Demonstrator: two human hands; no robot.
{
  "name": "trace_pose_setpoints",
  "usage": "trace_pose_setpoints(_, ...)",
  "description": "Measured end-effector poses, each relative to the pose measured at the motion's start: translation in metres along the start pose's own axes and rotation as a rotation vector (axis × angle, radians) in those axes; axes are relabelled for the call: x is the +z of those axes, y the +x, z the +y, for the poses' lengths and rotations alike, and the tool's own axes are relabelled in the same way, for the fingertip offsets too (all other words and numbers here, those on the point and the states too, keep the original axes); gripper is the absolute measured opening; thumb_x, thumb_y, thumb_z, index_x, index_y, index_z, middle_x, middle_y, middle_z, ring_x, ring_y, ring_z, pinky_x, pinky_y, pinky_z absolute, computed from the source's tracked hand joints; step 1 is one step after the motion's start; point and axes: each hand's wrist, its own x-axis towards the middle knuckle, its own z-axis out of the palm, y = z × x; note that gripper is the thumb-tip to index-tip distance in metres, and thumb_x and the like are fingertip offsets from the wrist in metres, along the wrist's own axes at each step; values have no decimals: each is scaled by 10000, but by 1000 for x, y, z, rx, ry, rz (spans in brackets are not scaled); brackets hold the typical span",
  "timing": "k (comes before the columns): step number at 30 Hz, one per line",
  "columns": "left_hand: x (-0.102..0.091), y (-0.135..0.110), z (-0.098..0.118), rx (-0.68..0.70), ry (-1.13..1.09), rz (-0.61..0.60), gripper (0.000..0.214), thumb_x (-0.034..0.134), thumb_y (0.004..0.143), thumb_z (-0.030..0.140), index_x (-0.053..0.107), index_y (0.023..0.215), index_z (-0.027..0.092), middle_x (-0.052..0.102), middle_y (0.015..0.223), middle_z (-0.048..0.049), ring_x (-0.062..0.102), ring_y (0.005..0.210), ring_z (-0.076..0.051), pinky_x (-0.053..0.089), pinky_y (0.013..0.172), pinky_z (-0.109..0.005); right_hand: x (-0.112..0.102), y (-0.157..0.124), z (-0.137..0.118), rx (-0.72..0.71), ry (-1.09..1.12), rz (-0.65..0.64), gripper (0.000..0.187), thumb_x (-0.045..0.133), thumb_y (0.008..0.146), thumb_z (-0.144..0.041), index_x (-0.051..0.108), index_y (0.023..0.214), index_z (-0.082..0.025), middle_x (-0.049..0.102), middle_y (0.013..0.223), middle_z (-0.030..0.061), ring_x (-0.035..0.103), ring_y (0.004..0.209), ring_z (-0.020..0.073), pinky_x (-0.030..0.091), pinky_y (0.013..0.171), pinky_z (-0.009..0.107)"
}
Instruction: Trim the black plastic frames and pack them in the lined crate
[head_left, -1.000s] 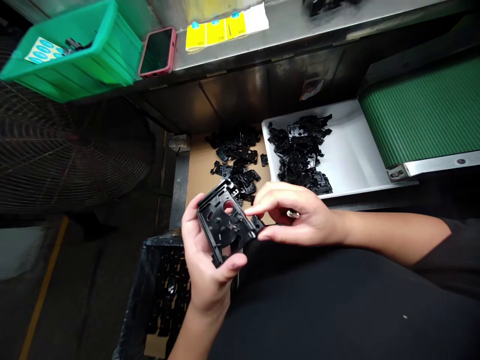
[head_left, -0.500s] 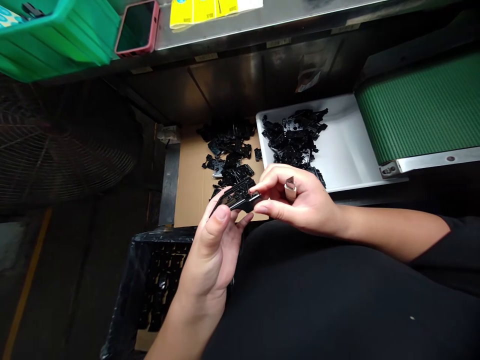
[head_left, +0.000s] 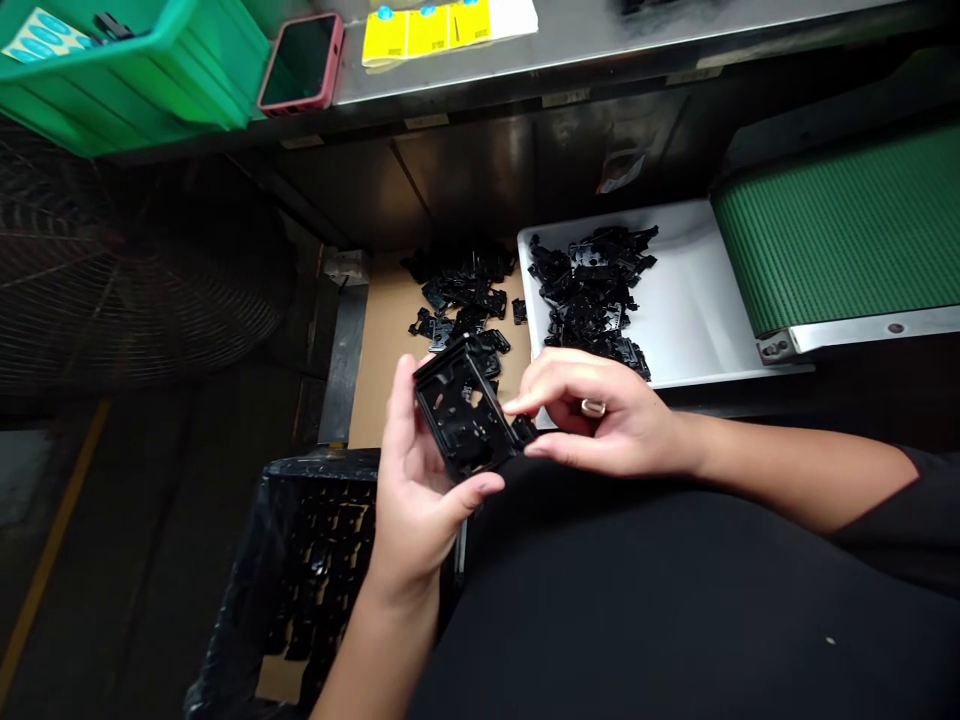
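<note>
While a black plastic frame (head_left: 465, 420) is cradled on the palm of the left hand (head_left: 420, 490), its hollow inner face is turned up toward the head camera, and it is braced from below by the curled fingers and thumb. Its near corner is pinched narrowly by the thumb and forefinger of the right hand (head_left: 600, 420), a grip by which the part appears to be steadied. A ring (head_left: 592, 408) is worn on that hand. Below the hands, at lower left, a crate lined with black plastic (head_left: 322, 465) is filled with similar black parts (head_left: 322, 560), set in rows within easy reach. Just beyond, a loose heap of black parts (head_left: 461, 300) lies on a cardboard sheet (head_left: 382, 390). A second heap (head_left: 592, 290) sits in a white tray (head_left: 697, 300) at the end of a green belt conveyor (head_left: 840, 230), apparently placed to catch what comes off it. Farther off, a green plastic bin (head_left: 127, 100), a phone in a pink case (head_left: 301, 62) and yellow label sheets (head_left: 442, 35) are kept along a steel shelf (head_left: 592, 50), away from the parts.
</note>
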Motion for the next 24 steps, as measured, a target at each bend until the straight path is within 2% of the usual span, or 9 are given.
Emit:
trace_pose_setpoints(2,-9,-5,-6,197,180,0,1214,999,707,313,288,1674,489,347,1776,-57,385,1621,-343,471,1264,-498,-2,-3,1,-49,-43,-70,240,751,981,-160,713,1218,-155,709,1043,83,674,967,174,606,788,322)
trace_pose_setpoints(3,-12,-7,-7,289,247,-3,1239,1004,697,268,277,1674,497,342,1776,-56,365,1631,-338,466,1267,-510,-3,-5,1,-72,-64,-96,237,733,991,-148,708,1227,-152,711,1059,95,683,991,179,611,796,326)
trace_pose_setpoints(6,-16,-14,-4,445,344,34,1179,1039,626,238,422,1615,416,465,1684,-100,427,1590,-357,431,1282,-588,-3,-9,0,-108,-89,-120,265,732,988,-127,698,1251,-122,715,1069,121,685,963,170,583,699,269)
trace_pose_setpoints(9,-15,-19,6,431,415,88,975,1058,586,337,600,1446,303,564,1561,-142,514,1508,-404,415,1263,-678,0,-11,-2,-86,-49,-89,280,766,960,-126,705,1233,-119,717,1049,113,672,927,161,532,614,227)
trace_pose_setpoints(14,-13,-24,18,430,504,130,829,1041,584,447,672,1306,271,609,1461,-130,554,1450,-401,432,1241,-690,7,-13,-2,-20,21,-50,303,776,953,-136,713,1249,-135,696,1047,96,620,824,123,462,528,180)
trace_pose_setpoints(17,-10,-27,21,409,449,140,751,1049,576,401,687,1224,286,579,1490,-102,521,1484,-389,417,1264,-674,10,-15,-2,9,59,-28,319,778,952,-137,716,1266,-136,688,1049,88,561,734,92,442,508,172)
trace_pose_setpoints(21,-4,-30,27,348,371,144,644,1052,589,301,690,1120,282,555,1530,-78,485,1527,-374,389,1301,-639,13,-15,-4,52,80,-8,308,785,954,-156,729,1257,-146,681,1006,67,546,709,91,455,522,185)
trace_pose_setpoints(24,0,-33,30,323,334,166,697,1043,615,262,692,1217,298,547,1577,-80,472,1551,-357,414,1303,-583,14,-13,-6,77,72,7,296,803,944,-159,743,1234,-146,674,965,52,539,697,89,454,534,195)
